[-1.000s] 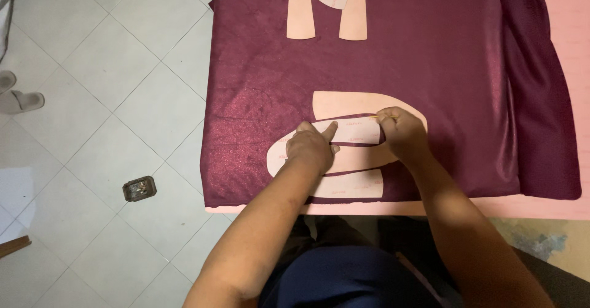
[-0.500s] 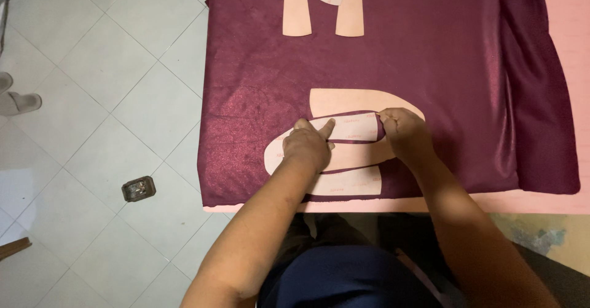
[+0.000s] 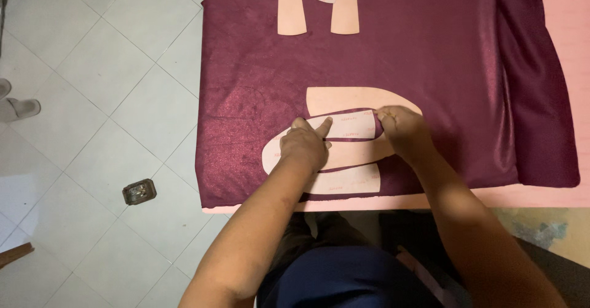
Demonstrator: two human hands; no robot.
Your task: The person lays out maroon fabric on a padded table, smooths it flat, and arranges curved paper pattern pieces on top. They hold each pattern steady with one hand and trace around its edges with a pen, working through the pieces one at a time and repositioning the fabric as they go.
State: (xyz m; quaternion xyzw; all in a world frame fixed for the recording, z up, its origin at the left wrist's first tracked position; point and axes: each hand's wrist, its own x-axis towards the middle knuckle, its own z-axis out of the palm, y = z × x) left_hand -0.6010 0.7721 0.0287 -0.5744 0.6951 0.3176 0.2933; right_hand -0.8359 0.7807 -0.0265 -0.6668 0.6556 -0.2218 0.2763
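Observation:
Several pale card pattern pieces lie stacked on a maroon fabric [image 3: 430, 56] near the table's front edge. My left hand [image 3: 304, 147] presses down on the upper long pattern piece [image 3: 350, 127], index finger stretched along it. At that piece's right end, my right hand [image 3: 401, 131] has its fingers curled and pinched together on the edge; whether it also holds a small tool is hidden. A wider rounded piece [image 3: 344, 98] lies behind them. Another strip [image 3: 353, 182] lies nearer me.
The fabric covers a pink table [image 3: 565, 31]. Two narrow card pieces [image 3: 292, 16] and some smaller ones lie at the fabric's far edge. White floor tiles [image 3: 98, 86] are on the left, with a small dark object [image 3: 139, 191] and a sandal [image 3: 18, 108].
Both hands stay on the same pattern piece; only the view has shifted slightly.

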